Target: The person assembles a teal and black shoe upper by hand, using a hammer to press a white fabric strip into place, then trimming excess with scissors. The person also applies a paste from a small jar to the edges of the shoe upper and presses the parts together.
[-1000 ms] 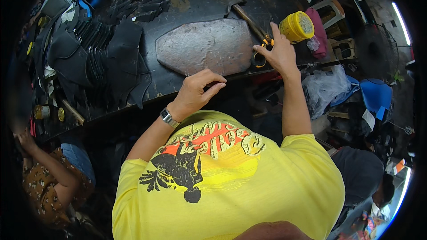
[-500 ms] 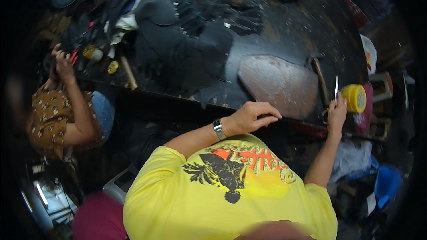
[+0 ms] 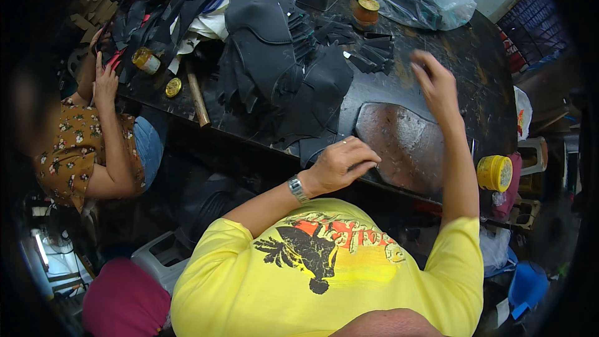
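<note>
My left hand (image 3: 342, 167), with a metal-band watch (image 3: 297, 188) on its wrist, is held over the table's near edge. Its thumb and fingers are pressed together; whatever they hold, if anything, is too small to make out. Just right of it lies a worn brown slab (image 3: 399, 150) with a shiny patch. Beyond the slab, my right hand (image 3: 435, 86) reaches over the dark table (image 3: 480, 81), thumb apart from the fingers and nothing visible in it. Stacked black cut pieces (image 3: 259, 31) lie to the left, with small black strips (image 3: 374, 53) beside them.
A yellow tub (image 3: 495, 173) stands by the table's right edge. Glue jars (image 3: 367, 11), clear plastic bags (image 3: 424, 0) and a wooden-handled tool (image 3: 198, 100) lie on the table. At the left, a co-worker in a brown floral top (image 3: 87, 143) handles something dark and red.
My right hand has let go of the scissors and moved away from the table's right edge, forward and inward. My left hand has shifted slightly left and stays closed.
</note>
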`<move>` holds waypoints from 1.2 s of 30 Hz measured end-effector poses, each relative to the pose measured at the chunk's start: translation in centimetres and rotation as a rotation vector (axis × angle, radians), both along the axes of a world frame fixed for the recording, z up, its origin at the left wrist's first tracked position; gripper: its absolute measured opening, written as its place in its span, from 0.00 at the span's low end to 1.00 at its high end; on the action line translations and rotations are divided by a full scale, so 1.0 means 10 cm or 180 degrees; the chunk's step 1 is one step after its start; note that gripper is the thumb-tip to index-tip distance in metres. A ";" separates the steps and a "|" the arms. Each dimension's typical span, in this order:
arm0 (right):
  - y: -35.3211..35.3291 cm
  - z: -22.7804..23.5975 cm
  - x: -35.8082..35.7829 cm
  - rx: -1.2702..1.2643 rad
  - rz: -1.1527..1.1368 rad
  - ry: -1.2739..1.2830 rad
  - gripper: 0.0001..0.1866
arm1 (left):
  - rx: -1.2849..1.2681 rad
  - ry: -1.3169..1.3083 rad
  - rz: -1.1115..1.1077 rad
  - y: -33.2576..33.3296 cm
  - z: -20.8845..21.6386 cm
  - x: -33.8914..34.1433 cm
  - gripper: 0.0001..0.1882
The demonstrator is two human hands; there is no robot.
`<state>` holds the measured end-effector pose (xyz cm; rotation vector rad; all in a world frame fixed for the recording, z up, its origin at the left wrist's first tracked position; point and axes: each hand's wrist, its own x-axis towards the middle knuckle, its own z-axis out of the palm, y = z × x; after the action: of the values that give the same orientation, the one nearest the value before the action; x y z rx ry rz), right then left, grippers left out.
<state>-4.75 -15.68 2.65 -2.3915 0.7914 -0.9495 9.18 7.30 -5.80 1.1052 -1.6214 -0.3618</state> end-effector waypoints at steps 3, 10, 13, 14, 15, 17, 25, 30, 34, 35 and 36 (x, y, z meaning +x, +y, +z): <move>-0.61 0.01 0.73 -0.0401 0.0013 0.0896 0.20 | -0.0224 -0.0374 -0.0003 -0.11 -0.09 -0.12 0.10; -1.66 -0.43 1.77 -0.0679 -0.0709 0.1224 0.40 | 0.0076 -0.0294 -0.0029 -0.11 -0.17 -0.10 0.09; -1.92 -0.57 1.92 -0.0054 -0.0182 0.1396 0.42 | 0.0089 -0.0348 -0.0122 -0.12 -0.18 -0.10 0.09; -1.98 -0.63 1.95 0.0082 -0.0167 0.1326 0.40 | 0.0108 -0.0333 -0.0133 -0.12 -0.19 -0.10 0.09; -2.04 -0.68 1.94 -0.0342 -0.0231 0.1399 0.39 | 0.0088 -0.0352 -0.0133 -0.12 -0.20 -0.10 0.09; -2.11 -0.76 1.92 -0.0550 -0.0382 0.1144 0.31 | 0.0069 -0.0365 -0.0107 -0.13 -0.22 -0.10 0.08; -1.54 0.03 1.11 -0.0449 -0.0784 -0.0403 0.25 | 0.0010 0.0020 0.0096 -0.15 -0.10 -0.04 0.12; -0.67 0.22 0.49 -0.0949 -0.0745 0.0486 0.28 | -0.0097 0.0273 0.0800 -0.50 0.15 -0.08 0.29; -0.22 0.03 0.22 -0.1611 -0.1039 0.1321 0.25 | 0.0144 -0.0106 0.1279 -1.07 0.22 -0.17 0.54; -0.15 -0.01 0.16 -0.1370 -0.1209 0.1349 0.26 | 0.0257 -0.0166 0.1338 -1.20 0.22 -0.20 0.57; -0.09 -0.03 0.10 -0.1363 -0.1235 0.1192 0.26 | 0.0085 -0.0291 0.1408 -1.31 0.22 -0.24 0.56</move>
<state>-3.74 -16.60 2.32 -2.9036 1.3451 -0.8915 6.83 -5.79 -3.59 1.4771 -1.4017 -0.0417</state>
